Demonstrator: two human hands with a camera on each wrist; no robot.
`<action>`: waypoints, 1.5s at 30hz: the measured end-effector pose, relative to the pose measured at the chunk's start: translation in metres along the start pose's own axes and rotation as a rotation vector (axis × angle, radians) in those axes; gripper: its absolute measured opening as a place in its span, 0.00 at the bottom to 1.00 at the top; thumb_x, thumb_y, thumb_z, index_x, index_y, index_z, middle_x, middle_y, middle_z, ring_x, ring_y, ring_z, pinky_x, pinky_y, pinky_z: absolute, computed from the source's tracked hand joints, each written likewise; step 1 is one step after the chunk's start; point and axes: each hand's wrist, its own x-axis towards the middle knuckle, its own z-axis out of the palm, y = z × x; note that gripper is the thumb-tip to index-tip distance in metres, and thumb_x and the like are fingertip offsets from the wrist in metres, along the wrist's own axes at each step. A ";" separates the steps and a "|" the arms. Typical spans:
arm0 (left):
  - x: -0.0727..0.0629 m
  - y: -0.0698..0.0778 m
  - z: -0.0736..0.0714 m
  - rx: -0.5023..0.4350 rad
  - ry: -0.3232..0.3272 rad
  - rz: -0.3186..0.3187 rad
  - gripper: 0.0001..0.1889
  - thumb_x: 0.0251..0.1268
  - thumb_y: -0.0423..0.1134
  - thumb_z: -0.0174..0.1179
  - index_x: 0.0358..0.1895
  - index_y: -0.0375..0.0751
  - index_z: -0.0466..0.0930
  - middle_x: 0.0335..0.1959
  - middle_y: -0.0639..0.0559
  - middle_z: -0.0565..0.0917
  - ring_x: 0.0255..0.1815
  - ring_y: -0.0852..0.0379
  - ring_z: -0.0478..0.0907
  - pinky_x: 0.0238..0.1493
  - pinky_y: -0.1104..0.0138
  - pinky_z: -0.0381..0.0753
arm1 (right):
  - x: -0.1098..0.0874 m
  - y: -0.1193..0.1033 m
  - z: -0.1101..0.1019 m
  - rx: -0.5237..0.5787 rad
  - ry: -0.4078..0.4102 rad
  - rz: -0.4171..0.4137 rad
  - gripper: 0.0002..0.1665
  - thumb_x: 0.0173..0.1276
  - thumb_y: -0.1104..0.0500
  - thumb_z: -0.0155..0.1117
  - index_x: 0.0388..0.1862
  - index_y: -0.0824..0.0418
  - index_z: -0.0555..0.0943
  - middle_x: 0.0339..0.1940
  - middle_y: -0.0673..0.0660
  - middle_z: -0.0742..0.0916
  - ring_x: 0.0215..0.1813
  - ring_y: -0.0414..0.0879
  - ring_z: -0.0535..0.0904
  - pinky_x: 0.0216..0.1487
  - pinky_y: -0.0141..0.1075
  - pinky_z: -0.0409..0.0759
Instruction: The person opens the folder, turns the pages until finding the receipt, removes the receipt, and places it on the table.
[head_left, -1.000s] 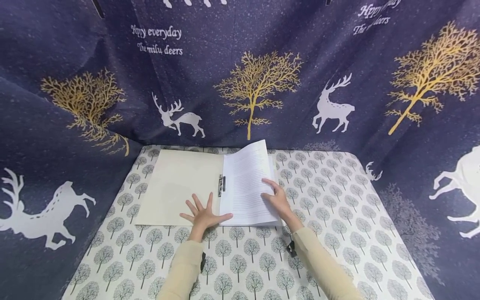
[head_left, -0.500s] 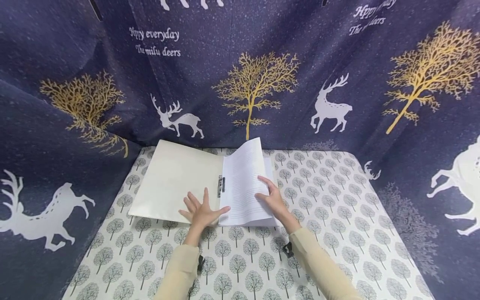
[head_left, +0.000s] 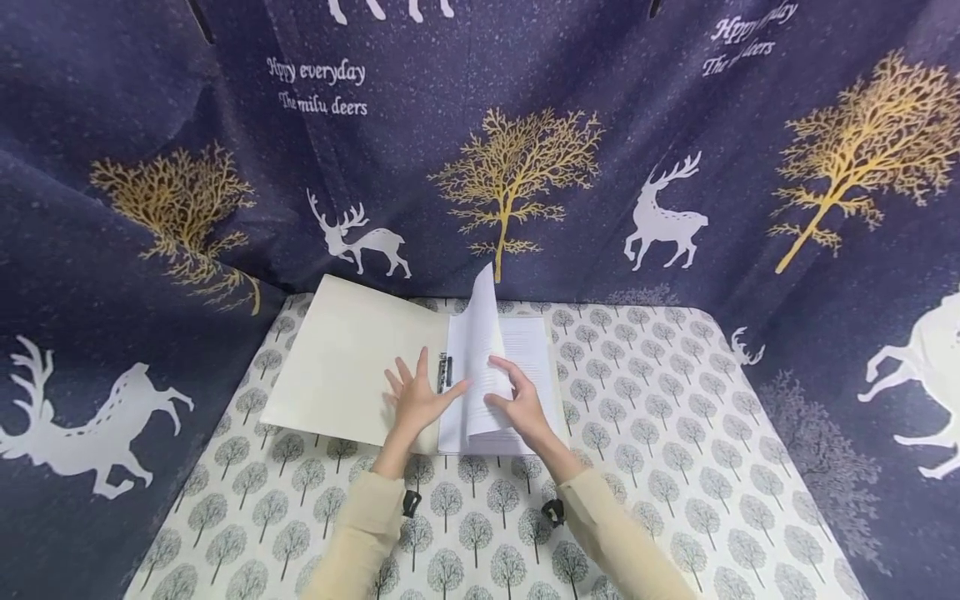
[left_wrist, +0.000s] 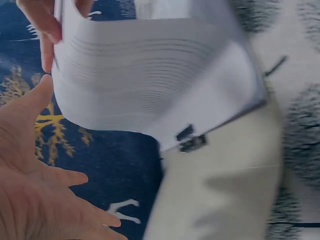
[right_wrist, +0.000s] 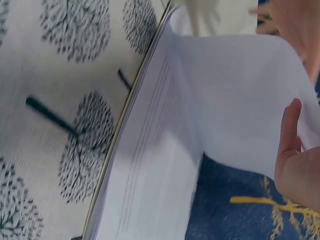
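Pinches the free edge of a curled sheet [head_left: 482,333], just right of centre in the head view, with the right hand [head_left: 525,408], thumb and fingers closed on the paper about midway along that edge. Shows the same grasp at the upper left of the left wrist view, with fingers on both faces of the print-lined paper. Cannot tell the number of leaves in the grasp.

Spreads the left hand [head_left: 416,400] slightly left of centre in the head view, fingers released and fanned apart over the folder's cover, thumb pointing right toward the curled sheet. Cannot tell of any contact between thumb and paper, nor between the other fingers and the cover.

Arches upward between the two hands, curled sheet at middle, with its top corner overlapping the dark blue cloth [head_left: 570,50] in the upper part of the frame. Leaves printed pages [head_left: 528,342] visible flat to the right, beyond the right fingertips.

Lies open across the centre: a cream folder [head_left: 337,350], cover to the left, paper to the right, with a small metal clip [head_left: 442,372] near the fold, between the hands. Rests on a white tree-patterned tablecloth [head_left: 476,492].
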 end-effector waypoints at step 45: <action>0.037 0.027 0.009 -0.212 0.137 0.160 0.42 0.57 0.37 0.66 0.75 0.39 0.56 0.68 0.30 0.70 0.65 0.27 0.70 0.67 0.41 0.69 | -0.026 0.019 0.043 -0.015 -0.188 -0.024 0.31 0.58 0.75 0.58 0.63 0.68 0.74 0.63 0.69 0.79 0.54 0.53 0.80 0.43 0.25 0.80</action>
